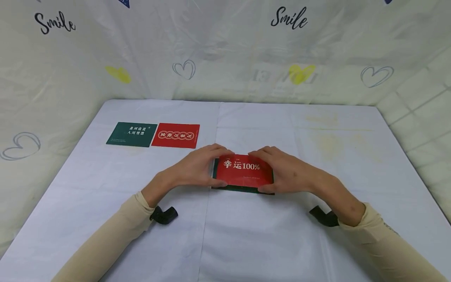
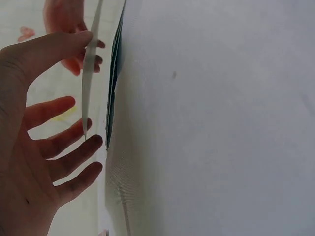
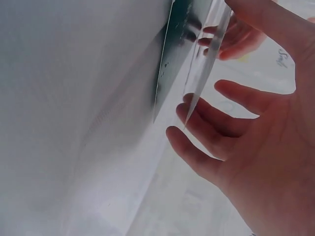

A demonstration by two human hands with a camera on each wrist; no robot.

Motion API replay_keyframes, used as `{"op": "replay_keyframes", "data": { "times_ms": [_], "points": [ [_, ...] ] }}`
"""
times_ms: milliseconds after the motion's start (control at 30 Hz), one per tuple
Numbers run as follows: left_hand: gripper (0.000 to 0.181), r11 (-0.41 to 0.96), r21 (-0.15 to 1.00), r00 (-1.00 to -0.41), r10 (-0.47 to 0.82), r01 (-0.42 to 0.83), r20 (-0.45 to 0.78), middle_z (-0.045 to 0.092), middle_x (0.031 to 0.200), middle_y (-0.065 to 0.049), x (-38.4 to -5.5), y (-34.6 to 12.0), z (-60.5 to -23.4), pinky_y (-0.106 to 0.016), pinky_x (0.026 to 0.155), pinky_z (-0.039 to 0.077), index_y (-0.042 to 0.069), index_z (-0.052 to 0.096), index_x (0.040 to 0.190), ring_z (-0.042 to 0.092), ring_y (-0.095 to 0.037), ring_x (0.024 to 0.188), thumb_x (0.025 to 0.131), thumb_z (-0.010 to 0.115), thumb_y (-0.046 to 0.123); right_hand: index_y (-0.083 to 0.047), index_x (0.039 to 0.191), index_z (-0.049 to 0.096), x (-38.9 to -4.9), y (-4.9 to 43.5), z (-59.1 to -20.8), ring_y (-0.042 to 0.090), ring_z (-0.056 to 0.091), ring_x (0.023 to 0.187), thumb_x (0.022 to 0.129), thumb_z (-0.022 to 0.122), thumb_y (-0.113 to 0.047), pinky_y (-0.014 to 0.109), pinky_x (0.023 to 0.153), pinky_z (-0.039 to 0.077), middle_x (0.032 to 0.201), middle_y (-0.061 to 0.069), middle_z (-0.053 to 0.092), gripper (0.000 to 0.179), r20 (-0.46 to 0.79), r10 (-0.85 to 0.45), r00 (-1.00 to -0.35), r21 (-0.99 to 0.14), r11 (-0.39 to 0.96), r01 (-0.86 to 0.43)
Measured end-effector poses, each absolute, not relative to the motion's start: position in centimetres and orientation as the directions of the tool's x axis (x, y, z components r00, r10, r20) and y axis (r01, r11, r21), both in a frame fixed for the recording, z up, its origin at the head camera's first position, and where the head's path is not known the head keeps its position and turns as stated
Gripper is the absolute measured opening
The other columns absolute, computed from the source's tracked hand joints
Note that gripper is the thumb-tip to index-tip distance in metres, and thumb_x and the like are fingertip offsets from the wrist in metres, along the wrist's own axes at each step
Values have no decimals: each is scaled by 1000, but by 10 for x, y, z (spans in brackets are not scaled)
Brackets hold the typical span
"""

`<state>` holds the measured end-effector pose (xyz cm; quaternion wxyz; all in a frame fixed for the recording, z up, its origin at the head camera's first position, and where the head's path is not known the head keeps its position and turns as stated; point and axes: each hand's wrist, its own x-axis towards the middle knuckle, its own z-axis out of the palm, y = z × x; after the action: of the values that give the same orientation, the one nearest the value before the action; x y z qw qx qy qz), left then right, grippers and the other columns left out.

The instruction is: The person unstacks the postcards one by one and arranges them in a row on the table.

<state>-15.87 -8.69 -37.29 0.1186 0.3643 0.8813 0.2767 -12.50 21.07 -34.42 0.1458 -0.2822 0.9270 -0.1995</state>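
A red card [image 1: 239,172] with white lettering "100%" is held by its two ends over a green card [image 1: 243,189] on the table. My left hand [image 1: 199,166] pinches the left end between thumb and fingers; my right hand [image 1: 289,170] pinches the right end the same way. Seen edge-on in the left wrist view, the held card [image 2: 87,81] is slightly bowed and apart from the dark green stack [image 2: 114,81] below. The right wrist view also shows a gap between the held card [image 3: 209,64] and the green card [image 3: 172,49].
To the back left, a dark green card [image 1: 132,134] and a red card [image 1: 176,135] lie side by side on the white tablecloth [image 1: 246,243]. A pale printed backdrop [image 1: 225,35] rises behind the table. Black straps [image 1: 163,215] hang near the wrists.
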Motion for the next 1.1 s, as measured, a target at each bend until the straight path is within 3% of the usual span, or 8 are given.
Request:
{"op": "replay_keyframes", "data": {
  "times_ms": [400,600,1100],
  "points": [
    [87,599,591,-748,664,541,12,48,152,5,-166,-91,-371,-39,101,59,28,50,152,44,-13,140,76,89,46,-18,152,47,-136,213,-340,22,49,135,73,94,-32,43,91,63,147,2,53,93,-68,-578,-813,-517,718,-466],
    [88,606,613,-772,635,507,12,45,155,7,-170,-96,-370,-39,101,59,34,48,153,40,-8,145,77,88,54,-15,155,43,-141,215,-340,24,50,134,74,94,-28,47,92,63,148,4,52,96,-17,-578,-816,-558,683,-471],
    [85,611,633,-785,620,476,-8,43,158,6,-178,-101,-362,-42,101,60,35,48,154,35,-9,150,80,85,53,-13,154,43,-149,215,-341,24,49,134,72,95,-24,48,93,63,150,7,51,97,74,-595,-801,-570,634,-523]
  ]
}}
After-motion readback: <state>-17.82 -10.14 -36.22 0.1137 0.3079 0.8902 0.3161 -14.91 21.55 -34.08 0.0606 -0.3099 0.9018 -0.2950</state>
